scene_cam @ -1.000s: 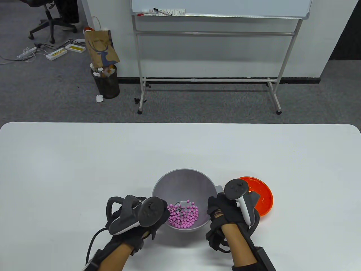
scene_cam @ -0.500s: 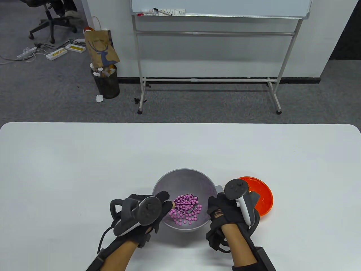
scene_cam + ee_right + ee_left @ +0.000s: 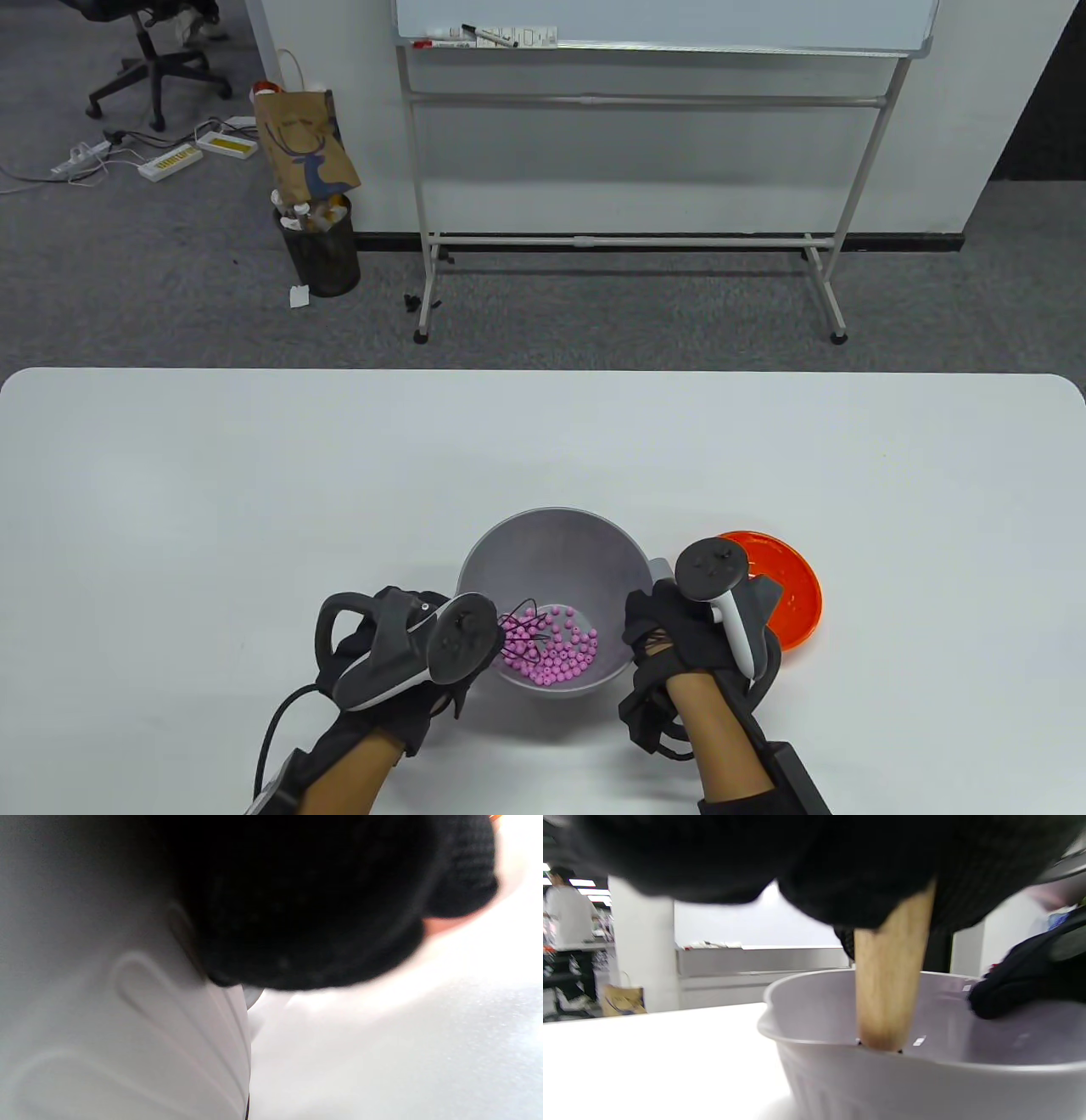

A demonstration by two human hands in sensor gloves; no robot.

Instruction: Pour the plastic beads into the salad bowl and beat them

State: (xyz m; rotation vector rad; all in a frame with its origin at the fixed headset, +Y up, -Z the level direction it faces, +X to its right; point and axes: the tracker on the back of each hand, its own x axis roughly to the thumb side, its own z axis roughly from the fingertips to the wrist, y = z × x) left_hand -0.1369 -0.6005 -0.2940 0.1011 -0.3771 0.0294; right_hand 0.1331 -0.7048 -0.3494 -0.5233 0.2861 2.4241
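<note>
Pink beads (image 3: 556, 652) lie in the grey salad bowl (image 3: 551, 543), where a whisk (image 3: 519, 632) is gripped by the left hand (image 3: 407, 654). The bowl's side is grasped by the right hand (image 3: 679, 637), beside an orange plate (image 3: 789, 586).

A round grey plastic salad bowl (image 3: 556, 552) is sitting upright on the white table near its front edge, a small spout at its right rim. Small pink plastic beads (image 3: 556, 649) are lying loose across its bottom. A whisk with a pale wooden handle (image 3: 888, 984) and thin black wire loops (image 3: 519, 632) is dipping, seemingly tilted, into the beads at the bowl's left side
</note>
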